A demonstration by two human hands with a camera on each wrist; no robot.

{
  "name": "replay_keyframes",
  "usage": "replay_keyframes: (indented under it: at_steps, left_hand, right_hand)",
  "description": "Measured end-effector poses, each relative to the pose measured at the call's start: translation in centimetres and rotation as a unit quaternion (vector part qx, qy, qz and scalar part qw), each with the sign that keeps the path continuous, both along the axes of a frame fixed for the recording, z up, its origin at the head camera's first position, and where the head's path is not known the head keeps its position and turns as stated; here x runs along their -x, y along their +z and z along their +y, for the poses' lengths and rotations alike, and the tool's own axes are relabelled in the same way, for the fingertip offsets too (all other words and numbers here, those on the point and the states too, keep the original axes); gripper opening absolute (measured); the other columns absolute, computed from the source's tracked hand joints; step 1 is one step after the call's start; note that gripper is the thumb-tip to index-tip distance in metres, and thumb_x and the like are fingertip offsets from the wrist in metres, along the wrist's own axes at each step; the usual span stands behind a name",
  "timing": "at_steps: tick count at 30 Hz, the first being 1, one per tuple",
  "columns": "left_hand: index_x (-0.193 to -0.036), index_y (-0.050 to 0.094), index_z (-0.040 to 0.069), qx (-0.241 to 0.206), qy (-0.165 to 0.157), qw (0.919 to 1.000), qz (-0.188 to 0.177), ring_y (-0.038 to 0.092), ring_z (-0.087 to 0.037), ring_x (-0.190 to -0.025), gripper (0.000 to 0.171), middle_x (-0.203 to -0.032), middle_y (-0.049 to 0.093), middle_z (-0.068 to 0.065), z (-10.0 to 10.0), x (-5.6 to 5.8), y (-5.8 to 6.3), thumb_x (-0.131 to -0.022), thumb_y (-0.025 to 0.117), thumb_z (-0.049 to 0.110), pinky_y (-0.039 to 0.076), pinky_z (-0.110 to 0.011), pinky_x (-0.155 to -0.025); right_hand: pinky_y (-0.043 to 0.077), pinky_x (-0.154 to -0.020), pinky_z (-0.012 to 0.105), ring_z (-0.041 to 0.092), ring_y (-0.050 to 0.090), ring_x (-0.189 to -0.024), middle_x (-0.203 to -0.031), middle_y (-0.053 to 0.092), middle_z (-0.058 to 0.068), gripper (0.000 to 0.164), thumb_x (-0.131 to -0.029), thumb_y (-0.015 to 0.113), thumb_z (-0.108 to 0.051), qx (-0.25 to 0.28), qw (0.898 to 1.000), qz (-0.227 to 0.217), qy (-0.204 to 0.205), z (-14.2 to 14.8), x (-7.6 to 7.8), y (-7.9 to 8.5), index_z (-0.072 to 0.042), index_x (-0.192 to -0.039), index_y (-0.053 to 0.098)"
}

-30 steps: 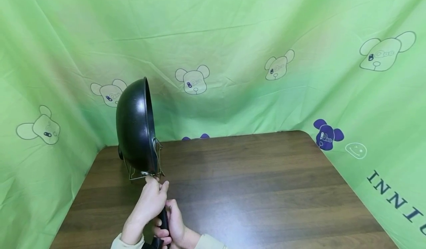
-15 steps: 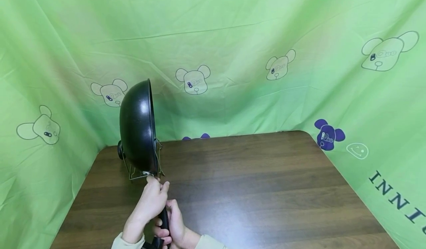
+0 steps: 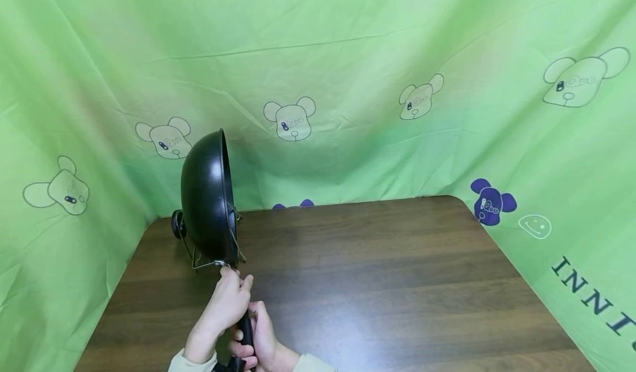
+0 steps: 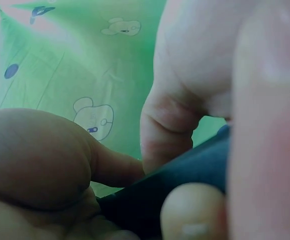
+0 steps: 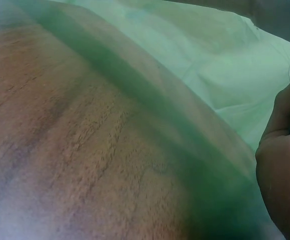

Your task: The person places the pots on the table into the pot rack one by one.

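A black wok [image 3: 202,195] stands on its side at the left of the table, its hollow facing right. A thin wire rack [image 3: 202,265] surrounds its lower part. My left hand [image 3: 229,300] holds the wok close to where its handle joins the bowl; in the left wrist view, fingers curl about the dark handle [image 4: 185,172]. Lower down, my right hand [image 3: 263,330] grips the black handle [image 3: 245,328]. Only an edge of the right hand [image 5: 282,175] shows in the right wrist view. Behind the wok, a round black piece [image 3: 178,224] juts out on the left.
The brown wooden table [image 3: 377,283] stretches to the right, with a rounded far corner. A green curtain [image 3: 348,41] printed with bear faces hangs round the back and both sides.
The wok has come down and slightly to the right, its upper rim now lower. More of the round black piece shows on its left. Both hands keep their grip.
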State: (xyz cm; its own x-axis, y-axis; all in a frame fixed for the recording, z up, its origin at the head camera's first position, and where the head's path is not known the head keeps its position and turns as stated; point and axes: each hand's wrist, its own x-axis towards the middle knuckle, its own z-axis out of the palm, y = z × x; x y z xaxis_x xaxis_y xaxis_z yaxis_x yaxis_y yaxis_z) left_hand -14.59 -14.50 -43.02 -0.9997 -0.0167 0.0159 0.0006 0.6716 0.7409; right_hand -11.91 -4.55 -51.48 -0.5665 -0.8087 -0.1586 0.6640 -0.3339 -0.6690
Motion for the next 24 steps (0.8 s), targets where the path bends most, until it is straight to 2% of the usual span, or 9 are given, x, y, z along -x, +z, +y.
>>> replay_keyframes:
  at_steps: [6,16,24]
  left_hand:
    - [-0.099,0.038,-0.008,-0.010,-0.005,0.9999,-0.005,0.044,-0.019,-0.060,0.021,-0.074,0.045,-0.009,0.18,0.12,0.06,-0.094,0.053,0.006,0.039,-0.031,-0.059]
    - [-0.099,0.037,-0.008,-0.014,-0.015,0.9997,-0.008,0.042,-0.018,-0.057,0.021,-0.069,0.044,-0.005,0.30,0.21,-0.27,-0.094,0.052,0.006,0.037,-0.030,-0.056]
    - [-0.100,0.039,-0.008,-0.006,-0.022,0.9997,-0.008,0.045,-0.019,-0.065,0.020,-0.076,0.045,-0.008,0.34,0.40,-0.74,-0.094,0.052,0.006,0.040,-0.032,-0.063]
  right_hand:
    - [0.022,-0.032,0.020,0.000,0.023,-0.032,-0.042,0.030,-0.013,0.045,-0.087,0.022,-0.056,0.002,1.000,-0.002,0.007,0.07,0.07,-0.10,-0.021,-0.061,0.034]
    - [0.021,-0.033,0.021,0.001,0.021,-0.032,-0.041,0.028,-0.013,0.045,-0.086,0.020,-0.057,-0.009,1.000,-0.005,0.002,0.09,-0.04,-0.49,-0.023,-0.060,0.034]
    - [0.021,-0.033,0.023,0.001,0.021,-0.032,-0.042,0.028,-0.013,0.045,-0.085,0.021,-0.058,-0.032,0.999,-0.021,-0.016,0.00,-0.06,-0.66,-0.023,-0.059,0.034]
